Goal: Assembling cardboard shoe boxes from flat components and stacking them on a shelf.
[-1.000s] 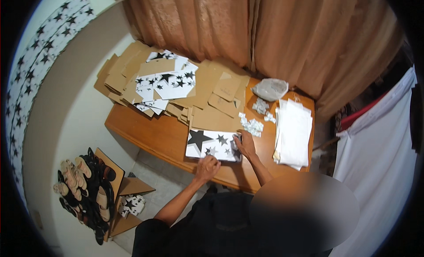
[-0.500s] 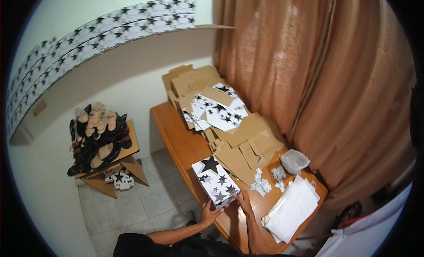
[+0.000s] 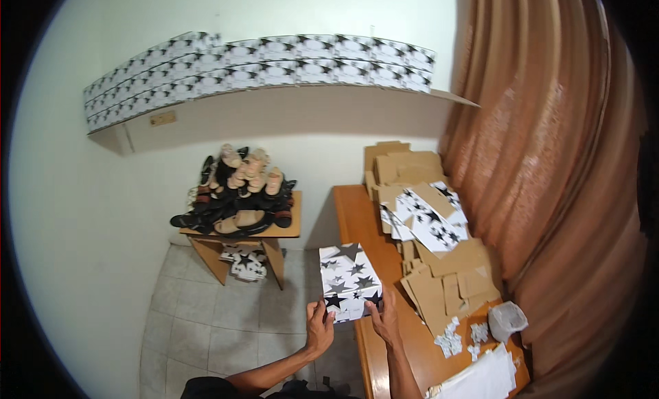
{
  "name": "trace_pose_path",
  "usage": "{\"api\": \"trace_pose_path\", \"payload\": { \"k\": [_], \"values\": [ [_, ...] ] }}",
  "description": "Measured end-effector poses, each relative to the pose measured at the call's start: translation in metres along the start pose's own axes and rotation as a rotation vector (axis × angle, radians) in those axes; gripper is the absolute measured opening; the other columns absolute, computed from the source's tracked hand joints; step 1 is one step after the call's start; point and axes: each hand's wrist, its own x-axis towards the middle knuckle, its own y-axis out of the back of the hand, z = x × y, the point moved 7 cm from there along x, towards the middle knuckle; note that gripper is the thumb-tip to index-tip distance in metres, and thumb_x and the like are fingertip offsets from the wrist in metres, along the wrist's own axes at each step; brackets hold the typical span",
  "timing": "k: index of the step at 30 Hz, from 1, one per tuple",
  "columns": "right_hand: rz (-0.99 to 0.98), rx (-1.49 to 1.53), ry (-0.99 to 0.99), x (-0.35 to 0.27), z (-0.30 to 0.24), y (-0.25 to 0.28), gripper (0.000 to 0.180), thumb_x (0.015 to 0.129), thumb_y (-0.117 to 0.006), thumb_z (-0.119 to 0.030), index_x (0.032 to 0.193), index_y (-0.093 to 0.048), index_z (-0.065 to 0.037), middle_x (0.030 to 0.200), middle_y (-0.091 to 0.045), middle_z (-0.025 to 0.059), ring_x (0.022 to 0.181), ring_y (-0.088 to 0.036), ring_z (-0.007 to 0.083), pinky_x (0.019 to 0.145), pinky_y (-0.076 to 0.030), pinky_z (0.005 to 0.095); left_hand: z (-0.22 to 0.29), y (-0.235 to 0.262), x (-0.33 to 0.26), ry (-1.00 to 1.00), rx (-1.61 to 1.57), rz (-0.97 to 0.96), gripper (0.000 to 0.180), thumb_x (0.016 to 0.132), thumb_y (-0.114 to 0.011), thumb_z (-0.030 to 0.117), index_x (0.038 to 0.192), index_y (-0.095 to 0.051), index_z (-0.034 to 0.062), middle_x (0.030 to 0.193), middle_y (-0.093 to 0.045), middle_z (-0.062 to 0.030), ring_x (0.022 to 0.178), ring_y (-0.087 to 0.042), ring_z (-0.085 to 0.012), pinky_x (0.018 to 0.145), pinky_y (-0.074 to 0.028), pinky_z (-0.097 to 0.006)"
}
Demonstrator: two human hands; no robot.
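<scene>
A white shoebox (image 3: 350,270) printed with black and grey stars is held between my two hands, over the left edge of the wooden table (image 3: 351,217). My left hand (image 3: 320,330) grips its near left corner, with the thumb on the near end. At the near right corner, my right hand (image 3: 386,319) is closed on the box, its thumb on the near face. The lid looks closed, so the inside is hidden. Right of the box, flat brown cardboard pieces (image 3: 427,304) and star-printed sheets (image 3: 432,222) lie piled on the table.
Small crumpled paper bits (image 3: 449,340), a whitish plastic tub (image 3: 506,322) and white paper sheets (image 3: 480,381) lie at the table's near right. A small table (image 3: 292,220) at left bears several sandals (image 3: 250,172). Star-printed boxes (image 3: 261,74) line a wall shelf. A brown curtain (image 3: 542,159) hangs at right.
My view has swung left, so the room appears shifted right. The box has been lifted off the table and moved left past its edge, still in both hands.
</scene>
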Motion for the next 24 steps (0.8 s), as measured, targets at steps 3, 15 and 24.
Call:
{"api": "trace_pose_path", "payload": {
  "k": [3, 15, 24],
  "values": [
    [-0.02, 0.028, 0.149, 0.037, -0.064, -0.036, 0.06, 0.094, -0.067, -0.017, 0.147, -0.044, -0.002, 0.127, -0.054, 0.0213, 0.117, -0.055, 0.0331, 0.099, -0.045, 0.0396, 0.008, 0.059, 0.036, -0.026, 0.016, 0.134, 0.047, 0.102, -0.058, 0.015, 0.14, -0.047, -0.0094, 0.115, -0.047, -0.0174, 0.094, -0.057, -0.023, 0.067, -0.053, -0.028],
    [0.082, 0.079, 0.591, 0.139, -0.317, -0.178, 0.063, 0.098, -0.063, -0.017, 0.152, -0.035, 0.0, 0.119, -0.05, 0.0201, 0.102, -0.054, 0.0296, 0.089, -0.047, 0.0393, 0.071, 0.332, 0.198, -0.357, 0.087, 0.439, 0.046, 0.099, -0.063, 0.01, 0.141, -0.052, -0.0059, 0.113, -0.054, -0.0102, 0.09, -0.057, -0.0167, 0.071, -0.051, -0.026],
    [0.224, 0.173, 0.738, 0.199, -0.435, -0.24, 0.06, 0.098, -0.064, -0.019, 0.149, -0.038, 0.001, 0.111, -0.053, 0.019, 0.093, -0.055, 0.0282, 0.083, -0.049, 0.0386, 0.109, 0.457, 0.286, -0.567, 0.016, 0.483, 0.049, 0.098, -0.062, 0.008, 0.145, -0.051, 0.0029, 0.107, -0.056, -0.0124, 0.095, -0.062, -0.0226, 0.08, -0.055, -0.032]
  ]
}}
